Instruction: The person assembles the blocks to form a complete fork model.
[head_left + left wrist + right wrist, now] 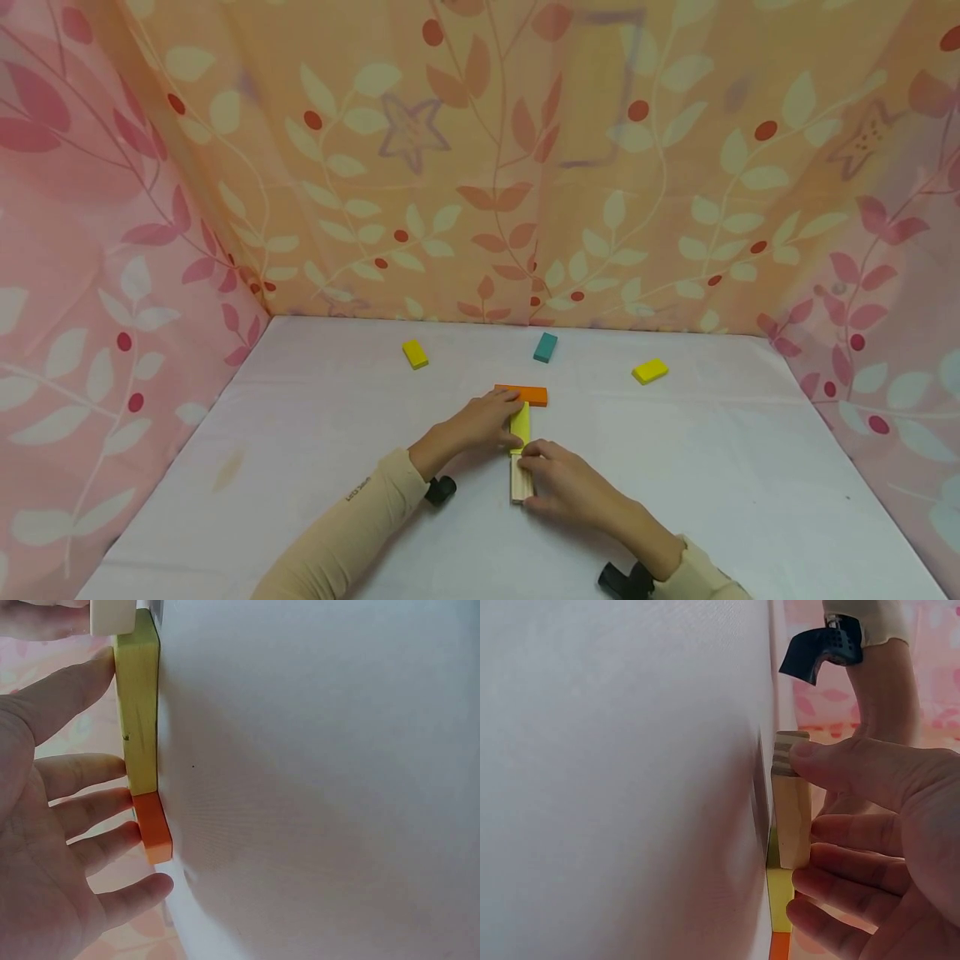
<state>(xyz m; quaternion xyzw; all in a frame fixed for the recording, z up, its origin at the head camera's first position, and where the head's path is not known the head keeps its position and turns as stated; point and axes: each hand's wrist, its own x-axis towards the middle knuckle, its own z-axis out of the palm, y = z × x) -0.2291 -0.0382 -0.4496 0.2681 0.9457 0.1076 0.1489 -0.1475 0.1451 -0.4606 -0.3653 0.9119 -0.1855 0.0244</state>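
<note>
A pale wooden block [520, 482] is held in my right hand [573, 485], with the thumb on its near end and the fingers along its side. In the right wrist view the wooden block [791, 814] is slightly raised off the cloth, its far end overlapping the yellow-green block [780, 896]. My left hand [482, 423] touches the yellow-green block [521, 427] with fairly straight fingers. Its thumb rests near one end, as the left wrist view shows, and other fingertips reach the orange block [154, 829]. The orange block lies crosswise at the yellow-green block's far end.
Farther back on the white cloth [712, 467] lie a yellow block [415, 354], a teal block [545, 347] and another yellow block [649, 372]. A floral curtain [480, 208] encloses the back and sides. Black wrist cameras sit at both cuffs.
</note>
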